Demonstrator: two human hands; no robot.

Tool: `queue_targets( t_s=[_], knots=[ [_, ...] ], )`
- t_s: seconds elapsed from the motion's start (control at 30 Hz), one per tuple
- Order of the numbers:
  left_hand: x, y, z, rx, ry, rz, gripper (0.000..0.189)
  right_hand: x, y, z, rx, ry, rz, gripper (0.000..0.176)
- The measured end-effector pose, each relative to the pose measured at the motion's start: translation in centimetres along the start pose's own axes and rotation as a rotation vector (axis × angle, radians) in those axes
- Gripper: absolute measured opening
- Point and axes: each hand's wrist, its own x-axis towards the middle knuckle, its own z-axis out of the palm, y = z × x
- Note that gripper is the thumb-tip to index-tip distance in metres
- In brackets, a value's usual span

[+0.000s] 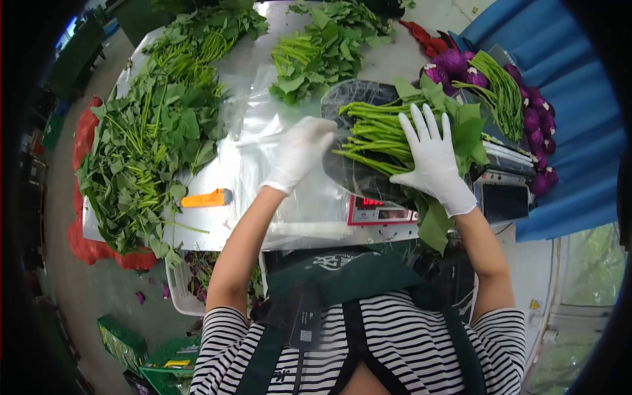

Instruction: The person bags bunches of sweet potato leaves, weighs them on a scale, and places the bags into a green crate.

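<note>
My right hand (431, 158), in a white glove, lies flat with spread fingers on a bunch of leafy green stems (375, 135). The cut stem ends point left and the broad leaves right. Beneath the bunch is a dark pan (339, 168) that looks wrapped in clear film, on a scale with a red-lit display (372, 202). My left hand (299, 151), gloved too and slightly blurred, is at the pan's left edge with its fingers curled together. What they pinch, if anything, I cannot make out. Clear plastic sheets (257, 158) lie under and beside that hand.
Heaps of leafy greens (151, 131) cover the table's left side, with another pile (329, 52) at the back. An orange box cutter (207, 198) lies near the front left. Purple onions (540, 125) and a bundle of green stalks (494, 92) are at right, by a blue curtain (579, 131).
</note>
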Motion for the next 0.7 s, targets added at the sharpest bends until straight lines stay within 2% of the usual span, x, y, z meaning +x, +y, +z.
queue_targets(
  t_s=[0.07,0.17,0.27,0.33,0.4,0.47,0.53,0.7],
  knots=[
    [1.5,0.6,1.3,0.191,-0.040,0.105,0.021,-0.2,1.4,0.5,-0.059,-0.103,0.041,0.116],
    [3.1,-0.1,3.2,0.325,-0.059,0.134,0.020,-0.1,3.7,2.4,-0.028,-0.165,0.041,0.118],
    [4.1,0.1,4.1,0.410,-0.008,0.110,0.017,0.4,5.1,3.9,0.017,-0.184,0.014,0.119],
    [4.6,-0.2,4.6,0.392,0.028,0.168,0.015,0.7,5.6,4.3,0.070,-0.296,0.010,0.119],
    [5.1,-0.7,5.3,0.400,-0.013,0.276,0.015,0.9,5.9,4.4,0.069,-0.312,0.009,0.120],
    [5.8,-1.0,4.8,0.408,-0.025,0.305,0.015,1.0,6.0,4.5,0.104,-0.341,0.002,0.120],
    [6.5,-1.3,4.2,0.381,-0.221,0.307,0.016,1.0,6.1,4.7,0.110,-0.341,-0.004,0.120],
    [8.2,-1.1,4.3,0.431,-0.332,0.404,0.012,0.7,6.1,5.1,0.138,-0.287,-0.019,0.119]
  ],
)
